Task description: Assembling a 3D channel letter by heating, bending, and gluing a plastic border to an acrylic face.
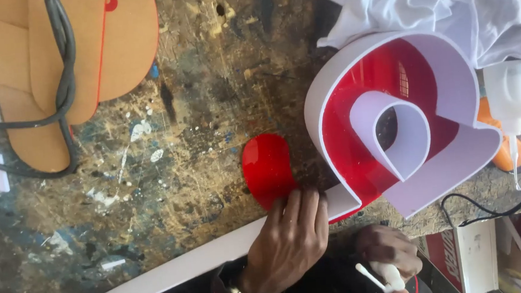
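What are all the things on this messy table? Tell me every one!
Worktable: one, brown with paint splatters, fills the view.
Letter shell: one, red inside with white walls, right of middle.
Red piece: one, glossy red, flat on the table by the left fingertips.
White strip: one, along the near table edge.
Brown shapes: a stack, tan with red edges, top left.
Cable: one, grey, across the brown shapes.
White cloth: one, top right.
Squeeze bottle: one, clear with a long nozzle, right edge.
Black wire: one, lower right.
Left hand: resting on the white strip.
Right hand: holding a small white object.
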